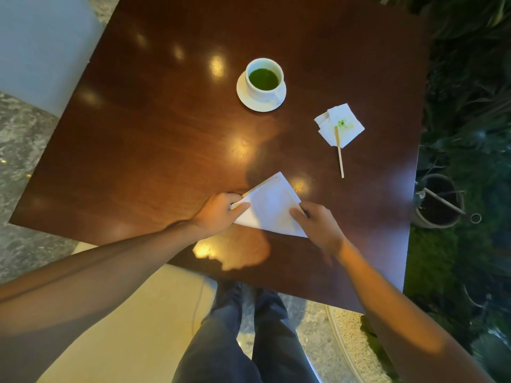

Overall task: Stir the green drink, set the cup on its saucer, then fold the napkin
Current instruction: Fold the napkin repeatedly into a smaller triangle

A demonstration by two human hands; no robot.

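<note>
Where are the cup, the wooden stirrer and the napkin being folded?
cup (265,78): head view, on the green drink inside it.
wooden stirrer (339,153): head view, mid-stick, lying partly on a stained napkin.
napkin being folded (272,207): head view, centre of the white sheet.

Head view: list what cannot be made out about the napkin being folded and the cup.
- Napkin: its left corner lies under the left hand, its right edge under the right hand; the layer count is unclear.
- Cup: its handle blurs into the saucer.
- Drink depth: hidden by the opaque green liquid.
</note>
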